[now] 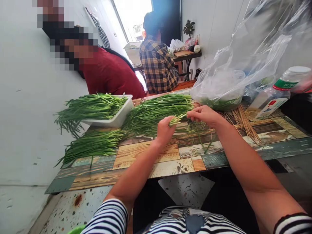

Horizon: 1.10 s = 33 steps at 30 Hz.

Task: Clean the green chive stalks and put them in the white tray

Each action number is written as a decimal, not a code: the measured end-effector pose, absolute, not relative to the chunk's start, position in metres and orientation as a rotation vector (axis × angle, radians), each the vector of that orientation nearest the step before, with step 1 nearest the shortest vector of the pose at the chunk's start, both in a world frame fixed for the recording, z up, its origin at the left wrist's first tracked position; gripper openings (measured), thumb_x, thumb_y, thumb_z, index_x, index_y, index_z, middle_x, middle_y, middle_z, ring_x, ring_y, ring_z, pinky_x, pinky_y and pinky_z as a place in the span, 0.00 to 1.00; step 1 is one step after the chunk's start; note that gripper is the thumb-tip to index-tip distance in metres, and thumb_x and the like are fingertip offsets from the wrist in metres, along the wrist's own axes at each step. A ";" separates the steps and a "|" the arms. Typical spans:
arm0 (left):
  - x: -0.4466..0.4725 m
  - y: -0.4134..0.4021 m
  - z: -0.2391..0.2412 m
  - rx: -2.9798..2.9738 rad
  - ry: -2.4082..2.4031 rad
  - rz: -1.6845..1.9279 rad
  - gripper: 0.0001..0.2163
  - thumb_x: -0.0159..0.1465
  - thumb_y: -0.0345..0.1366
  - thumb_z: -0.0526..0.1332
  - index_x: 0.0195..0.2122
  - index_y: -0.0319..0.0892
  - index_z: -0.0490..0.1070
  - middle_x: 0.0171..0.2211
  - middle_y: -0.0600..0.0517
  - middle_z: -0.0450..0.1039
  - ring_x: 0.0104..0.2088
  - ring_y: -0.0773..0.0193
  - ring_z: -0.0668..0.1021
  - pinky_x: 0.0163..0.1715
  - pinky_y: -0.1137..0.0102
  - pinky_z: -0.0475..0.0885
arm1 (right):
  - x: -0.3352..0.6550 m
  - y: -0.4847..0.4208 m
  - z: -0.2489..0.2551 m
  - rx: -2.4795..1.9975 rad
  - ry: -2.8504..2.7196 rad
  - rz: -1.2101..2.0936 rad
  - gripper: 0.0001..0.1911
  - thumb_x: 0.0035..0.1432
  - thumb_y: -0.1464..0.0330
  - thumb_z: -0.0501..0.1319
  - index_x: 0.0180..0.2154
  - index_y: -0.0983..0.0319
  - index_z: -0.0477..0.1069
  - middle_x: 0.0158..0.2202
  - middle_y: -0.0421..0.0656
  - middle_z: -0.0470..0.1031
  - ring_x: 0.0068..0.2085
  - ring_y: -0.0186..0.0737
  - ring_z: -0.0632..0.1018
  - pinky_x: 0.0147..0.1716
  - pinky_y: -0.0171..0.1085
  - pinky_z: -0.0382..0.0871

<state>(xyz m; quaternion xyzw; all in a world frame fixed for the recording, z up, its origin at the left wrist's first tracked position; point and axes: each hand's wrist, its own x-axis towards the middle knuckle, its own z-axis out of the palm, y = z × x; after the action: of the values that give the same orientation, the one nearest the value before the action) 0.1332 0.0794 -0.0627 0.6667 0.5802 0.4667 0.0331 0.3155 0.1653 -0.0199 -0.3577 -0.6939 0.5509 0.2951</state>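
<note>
Centre frame, the left hand (pixel 166 130) clamps a green stalk bunch (pixel 176 120); at its pale ends, the right hand (pixel 203 115) pinches, fingertips together (on what, can't tell)!

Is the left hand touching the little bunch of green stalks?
Touching. The head view shows the left hand closed around the bunch, whose pale ends stick out of the grip.

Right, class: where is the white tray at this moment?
In the head view, the white tray sits left on the table, behind a bunch of greens and beside a larger green pile.
</note>
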 end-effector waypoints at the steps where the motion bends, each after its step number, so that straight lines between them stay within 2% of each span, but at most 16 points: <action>1: 0.133 0.079 -0.064 2.070 1.776 1.438 0.06 0.61 0.34 0.59 0.34 0.40 0.75 0.33 0.51 0.78 0.34 0.65 0.77 0.38 0.72 0.69 | 0.312 0.163 -0.021 -0.954 -1.808 1.498 0.19 0.44 0.54 0.66 0.22 0.64 0.76 0.18 0.40 0.71 0.19 0.28 0.63 0.18 0.32 0.55; 4: 0.134 0.078 -0.065 2.123 1.748 1.442 0.07 0.61 0.33 0.58 0.36 0.40 0.76 0.35 0.49 0.78 0.36 0.64 0.77 0.41 0.71 0.70 | 0.303 0.159 -0.029 -0.879 -1.718 1.514 0.19 0.43 0.54 0.68 0.20 0.64 0.74 0.17 0.40 0.70 0.18 0.27 0.63 0.18 0.31 0.55; 9: 0.134 0.077 -0.064 2.088 1.796 1.452 0.08 0.62 0.34 0.56 0.34 0.41 0.75 0.34 0.50 0.78 0.35 0.64 0.77 0.41 0.71 0.70 | 0.299 0.159 -0.037 -0.699 -1.696 1.558 0.17 0.43 0.56 0.70 0.24 0.65 0.76 0.21 0.40 0.74 0.22 0.29 0.69 0.22 0.30 0.62; 15: 0.131 0.078 -0.054 1.995 1.743 1.396 0.12 0.62 0.38 0.57 0.25 0.40 0.72 0.26 0.52 0.75 0.29 0.67 0.73 0.33 0.74 0.67 | 0.305 0.163 -0.036 -0.581 -1.789 1.580 0.17 0.45 0.57 0.68 0.31 0.65 0.78 0.26 0.42 0.77 0.24 0.31 0.73 0.24 0.32 0.66; 19: 0.129 0.078 -0.049 1.968 1.666 1.340 0.15 0.63 0.41 0.56 0.21 0.39 0.70 0.22 0.53 0.71 0.25 0.69 0.70 0.29 0.75 0.64 | 0.307 0.162 -0.034 -0.630 -1.894 1.431 0.14 0.48 0.58 0.66 0.27 0.65 0.77 0.22 0.41 0.75 0.22 0.31 0.71 0.22 0.31 0.64; 24: 0.128 0.080 -0.048 1.921 1.665 1.281 0.18 0.63 0.44 0.55 0.20 0.39 0.68 0.21 0.53 0.70 0.25 0.69 0.70 0.28 0.74 0.64 | 0.308 0.170 -0.038 -0.786 -1.904 1.182 0.12 0.48 0.61 0.64 0.26 0.64 0.77 0.21 0.40 0.75 0.21 0.32 0.70 0.22 0.32 0.63; 29: 0.127 0.081 -0.047 1.776 1.655 1.339 0.18 0.62 0.45 0.56 0.21 0.39 0.69 0.20 0.54 0.69 0.25 0.69 0.72 0.27 0.75 0.66 | 0.317 0.187 -0.043 -1.026 -1.737 0.938 0.16 0.49 0.58 0.62 0.19 0.64 0.72 0.15 0.38 0.67 0.19 0.31 0.66 0.20 0.32 0.58; 33: 0.127 0.081 -0.047 1.694 1.612 1.373 0.18 0.62 0.46 0.57 0.22 0.38 0.70 0.21 0.54 0.70 0.23 0.71 0.70 0.26 0.75 0.65 | 0.323 0.187 -0.035 -1.128 -1.702 0.984 0.25 0.51 0.55 0.59 0.10 0.61 0.61 0.10 0.36 0.56 0.16 0.28 0.57 0.18 0.34 0.51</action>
<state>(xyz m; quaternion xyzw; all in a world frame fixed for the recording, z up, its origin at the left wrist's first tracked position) 0.1265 0.0812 -0.0474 0.6102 0.5809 0.4946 0.2134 0.3233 0.1870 -0.0347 -0.4507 -0.6801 0.3932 0.4239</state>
